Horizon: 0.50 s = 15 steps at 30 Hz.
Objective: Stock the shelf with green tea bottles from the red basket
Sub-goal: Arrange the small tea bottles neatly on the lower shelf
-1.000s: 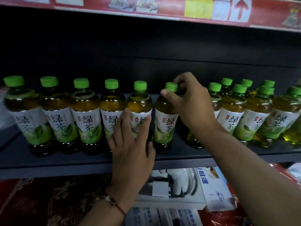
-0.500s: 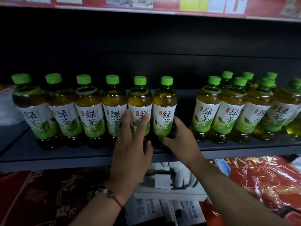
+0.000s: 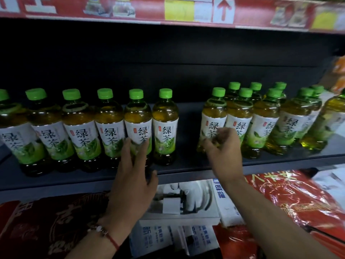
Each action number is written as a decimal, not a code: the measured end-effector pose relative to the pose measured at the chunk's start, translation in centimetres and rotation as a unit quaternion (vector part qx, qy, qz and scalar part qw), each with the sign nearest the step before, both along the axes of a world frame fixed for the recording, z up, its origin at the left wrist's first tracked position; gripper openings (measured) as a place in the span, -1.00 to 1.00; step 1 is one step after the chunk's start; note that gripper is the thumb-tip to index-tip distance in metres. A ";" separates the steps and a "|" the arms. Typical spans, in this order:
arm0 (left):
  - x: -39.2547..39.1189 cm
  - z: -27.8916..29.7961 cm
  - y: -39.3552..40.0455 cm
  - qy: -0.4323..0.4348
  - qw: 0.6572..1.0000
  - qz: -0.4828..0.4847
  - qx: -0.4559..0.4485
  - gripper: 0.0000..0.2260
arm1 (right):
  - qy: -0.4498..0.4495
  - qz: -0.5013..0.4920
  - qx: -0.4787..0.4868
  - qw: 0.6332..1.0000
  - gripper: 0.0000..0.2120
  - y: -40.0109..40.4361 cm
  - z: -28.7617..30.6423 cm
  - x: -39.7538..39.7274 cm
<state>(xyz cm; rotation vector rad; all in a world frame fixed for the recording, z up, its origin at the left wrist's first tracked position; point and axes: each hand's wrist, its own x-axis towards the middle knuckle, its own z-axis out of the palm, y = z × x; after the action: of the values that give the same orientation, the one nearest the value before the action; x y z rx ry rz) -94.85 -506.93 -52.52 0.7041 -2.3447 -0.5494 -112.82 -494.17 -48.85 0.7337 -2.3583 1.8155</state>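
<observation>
Left hand (image 3: 130,176) lies open, straight fingers resting against the label of the fifth bottle (image 3: 138,126) in the left row. Right hand (image 3: 224,148) is blurred, fingers curled at the front bottle of the right group (image 3: 213,118); can't tell if it actually grips. Green tea bottles, clear plastic with green screw caps and white-green labels, stand upright along the dark shelf (image 3: 183,165), six in the left row, a gap, then a cluster to the right, some behind others. Red basket not in view.

Handling guess: full bottles, so moderately heavy, fairly stiff walls, smooth label film likely a bit slippery, tall and easy to tip against neighbours. Best hold looks like around the labelled waist, or the neck under the cap where rows are tight.
</observation>
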 end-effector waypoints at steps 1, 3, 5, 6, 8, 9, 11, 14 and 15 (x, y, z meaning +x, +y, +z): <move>0.0 -0.2 0.2 -0.003 1.000 -0.001 0.003 -0.29 | -0.009 -0.004 0.028 1.000 -0.57 0.4 -0.2 -0.4; -0.1 -0.4 0.3 -0.003 1.000 0.002 0.001 -0.29 | -0.003 -0.018 0.118 0.993 -0.53 0.6 -0.4 -0.5; -0.3 -0.4 0.3 -0.008 1.000 0.008 0.007 -0.29 | 0.028 -0.036 0.189 0.981 -0.44 0.2 -0.4 -0.4; -0.3 -0.4 0.4 -0.010 1.000 0.011 0.012 -0.29 | 0.045 -0.045 0.222 0.973 -0.38 -0.1 -0.2 -0.4; -0.4 -0.4 0.3 -0.017 1.000 0.015 0.016 -0.30 | 0.063 -0.063 0.281 0.956 -0.29 -0.8 0.3 -0.7; -0.3 -0.4 0.3 -0.024 0.999 0.021 0.016 -0.30 | 0.065 -0.070 0.301 0.949 -0.31 -1.2 0.4 -1.0; -0.3 -0.2 0.1 -0.033 0.999 0.041 -0.001 -0.32 | 0.068 -0.073 0.336 0.937 -0.45 -1.7 0.7 -1.3; -0.3 0.0 0.0 -0.025 0.996 0.044 -0.072 -0.38 | 0.076 -0.060 0.347 0.933 -0.55 -2.4 0.9 -1.4; -0.4 -0.1 0.2 -0.026 0.995 0.034 -0.089 -0.40 | 0.075 -0.056 0.338 0.936 -0.54 -2.5 0.8 -1.4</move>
<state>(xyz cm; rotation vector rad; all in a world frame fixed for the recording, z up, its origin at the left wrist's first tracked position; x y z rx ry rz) -95.25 -506.77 -52.57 0.7192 -2.3724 -0.2904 -114.18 -496.67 -48.07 0.7283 -2.8414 0.8361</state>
